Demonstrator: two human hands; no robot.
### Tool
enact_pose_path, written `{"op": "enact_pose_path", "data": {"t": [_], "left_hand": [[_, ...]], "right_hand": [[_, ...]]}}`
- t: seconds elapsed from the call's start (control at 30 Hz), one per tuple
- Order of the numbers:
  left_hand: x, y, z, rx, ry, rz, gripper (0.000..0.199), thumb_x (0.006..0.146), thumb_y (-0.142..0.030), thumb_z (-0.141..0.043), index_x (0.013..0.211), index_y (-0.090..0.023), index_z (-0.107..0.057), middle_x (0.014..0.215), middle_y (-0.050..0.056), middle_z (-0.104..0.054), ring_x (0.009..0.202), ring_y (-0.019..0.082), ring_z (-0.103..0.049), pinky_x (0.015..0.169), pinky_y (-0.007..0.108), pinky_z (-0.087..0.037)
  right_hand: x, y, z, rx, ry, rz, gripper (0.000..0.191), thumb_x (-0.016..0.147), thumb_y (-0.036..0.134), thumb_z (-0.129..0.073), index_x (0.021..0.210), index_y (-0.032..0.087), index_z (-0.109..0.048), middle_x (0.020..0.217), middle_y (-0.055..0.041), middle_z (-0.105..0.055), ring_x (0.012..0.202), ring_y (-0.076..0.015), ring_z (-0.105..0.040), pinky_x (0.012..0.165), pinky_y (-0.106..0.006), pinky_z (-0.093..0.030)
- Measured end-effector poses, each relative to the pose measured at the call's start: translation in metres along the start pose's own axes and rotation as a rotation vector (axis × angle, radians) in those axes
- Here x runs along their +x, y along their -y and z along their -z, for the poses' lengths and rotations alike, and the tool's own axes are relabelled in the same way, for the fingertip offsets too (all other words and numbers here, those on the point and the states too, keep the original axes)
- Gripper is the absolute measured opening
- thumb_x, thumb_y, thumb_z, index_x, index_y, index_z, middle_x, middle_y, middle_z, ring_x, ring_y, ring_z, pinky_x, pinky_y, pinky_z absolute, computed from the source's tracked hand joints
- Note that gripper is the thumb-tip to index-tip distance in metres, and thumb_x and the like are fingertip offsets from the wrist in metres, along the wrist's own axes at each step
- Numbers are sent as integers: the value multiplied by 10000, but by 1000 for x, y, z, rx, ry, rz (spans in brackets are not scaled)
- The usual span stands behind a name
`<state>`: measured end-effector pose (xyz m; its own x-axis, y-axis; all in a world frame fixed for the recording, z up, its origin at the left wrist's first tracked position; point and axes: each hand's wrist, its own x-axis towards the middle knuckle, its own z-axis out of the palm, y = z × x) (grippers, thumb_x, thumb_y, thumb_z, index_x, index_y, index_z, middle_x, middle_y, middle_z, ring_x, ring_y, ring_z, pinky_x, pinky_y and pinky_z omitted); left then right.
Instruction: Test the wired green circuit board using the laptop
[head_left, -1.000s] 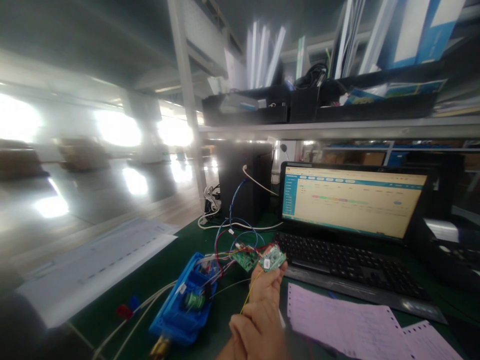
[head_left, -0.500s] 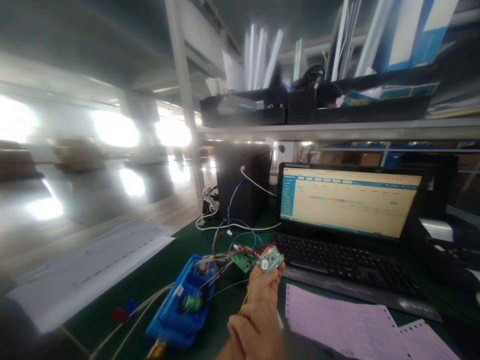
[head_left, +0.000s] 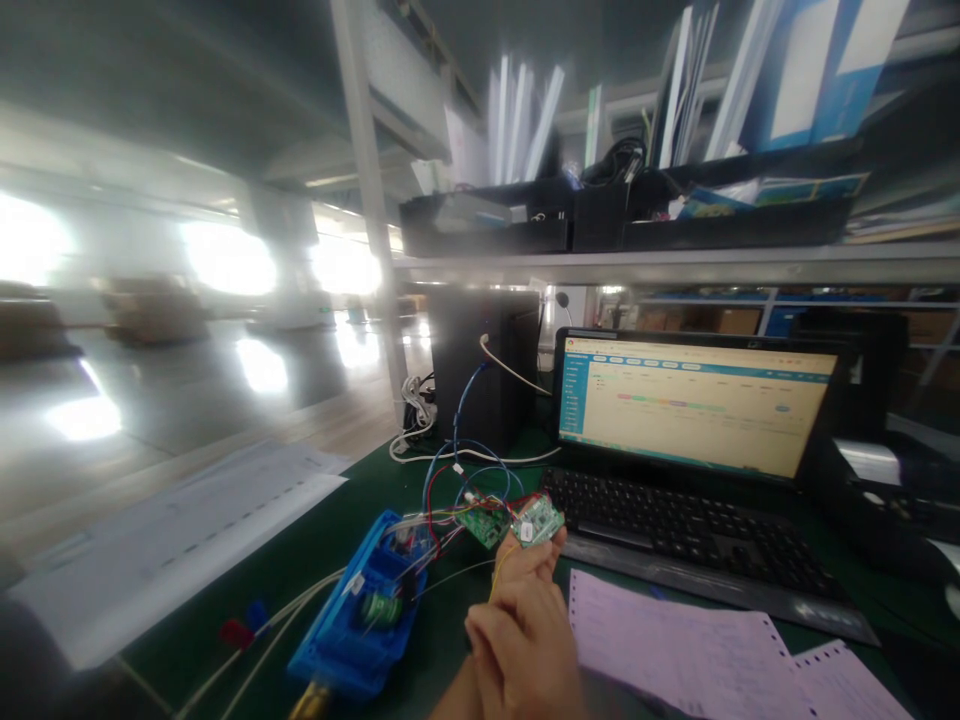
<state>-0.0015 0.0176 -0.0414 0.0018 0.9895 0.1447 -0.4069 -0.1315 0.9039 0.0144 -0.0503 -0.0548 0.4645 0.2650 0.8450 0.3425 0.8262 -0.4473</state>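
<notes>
Green PCB point(head_left: 538, 521) clamped by the fingers point(head_left: 534, 548) of my top hand point(head_left: 525, 570); other hand point(head_left: 521, 655) curled closed just beneath it.

Hands point(head_left: 523, 635) seem to hold a small green circuit board point(head_left: 538, 521) above the bench.

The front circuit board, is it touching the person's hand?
Touching: the head view shows the front circuit board resting on the fingers of the upper hand.

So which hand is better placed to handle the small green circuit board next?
The left hand, probably: it lies directly under the green circuit board, touching it. The right hand sits lower, over the left, and seems not to reach the board.
</notes>
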Motion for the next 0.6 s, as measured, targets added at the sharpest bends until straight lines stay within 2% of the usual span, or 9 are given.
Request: {"op": "enact_pose_path", "data": {"t": [0.23,0.5,0.6], "left_hand": [[-4,-6,-7,45,-13,30,703,556,-60,-678,1197,-76,-388,996,129,-593,976,239,-569,981,416,-381],[-2,-4,-4,44,-22,24,522,562,-86,-695,1024,-80,-452,946,124,-604,912,219,-591,960,416,-408],[0,-3,-2,27,-16,16,528,552,-89,-705,1018,-84,-456,945,125,-606,926,230,-589,959,416,-412]], "right_hand": [[13,1,8,-41,-79,-6,195,883,203,-415,830,135,-590,783,-60,-399,818,-50,-384,734,-199,-247],[11,1,6,-81,-69,2,229,899,235,-405,790,115,-566,774,-58,-382,794,-41,-369,717,-202,-252],[10,0,5,-87,-67,0,220,894,229,-407,793,119,-568,772,-57,-381,783,-42,-363,715,-200,-247]]}}
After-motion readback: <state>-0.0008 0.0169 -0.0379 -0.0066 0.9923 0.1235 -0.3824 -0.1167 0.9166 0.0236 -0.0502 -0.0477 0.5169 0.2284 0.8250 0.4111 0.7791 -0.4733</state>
